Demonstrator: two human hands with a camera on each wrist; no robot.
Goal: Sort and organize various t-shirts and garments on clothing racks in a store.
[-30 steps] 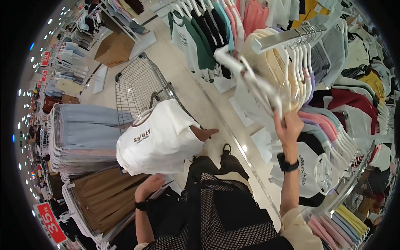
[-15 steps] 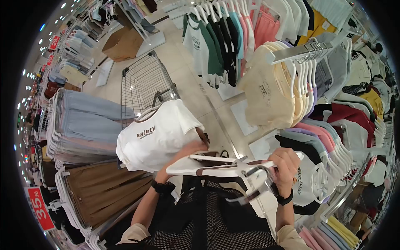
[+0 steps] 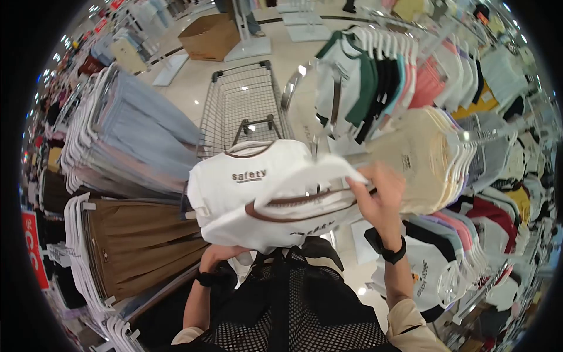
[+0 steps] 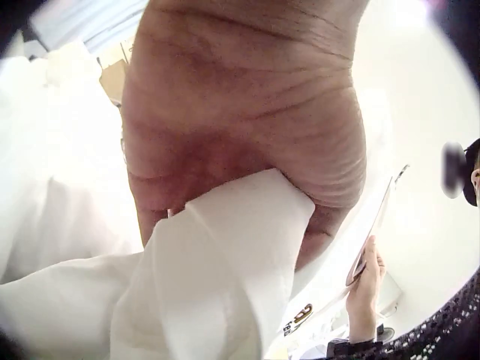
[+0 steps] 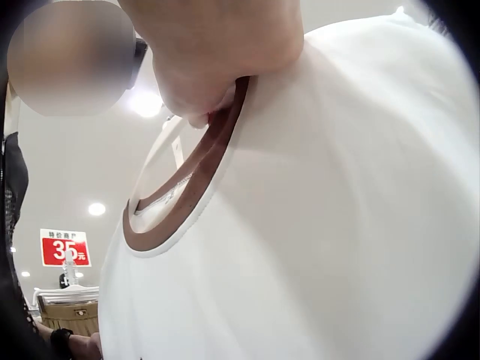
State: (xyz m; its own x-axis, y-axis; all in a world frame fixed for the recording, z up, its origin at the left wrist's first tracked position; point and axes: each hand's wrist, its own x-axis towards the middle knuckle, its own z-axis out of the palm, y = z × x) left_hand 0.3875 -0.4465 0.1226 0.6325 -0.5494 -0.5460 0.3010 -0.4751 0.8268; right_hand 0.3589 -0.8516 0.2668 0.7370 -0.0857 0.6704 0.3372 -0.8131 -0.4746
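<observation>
we are pinching the white tee point(image 3: 275, 226) by its brown collar point(image 5: 191, 191) with our right hand point(image 3: 378, 196), our left hand point(image 3: 220, 253) clutching its cloth below. soft, light, limp — the collar seam is looking like the firmest hold.

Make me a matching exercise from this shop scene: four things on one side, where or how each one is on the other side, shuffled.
1 wire cart
2 cardboard box
3 brown garments
4 right hand

A pinches a white T-shirt's brown collar
B hang in a row at lower left
C farthest away, top of the head view
D just beyond the safety shirt

Pairs: 1-D, 2-C, 3-B, 4-A
</observation>
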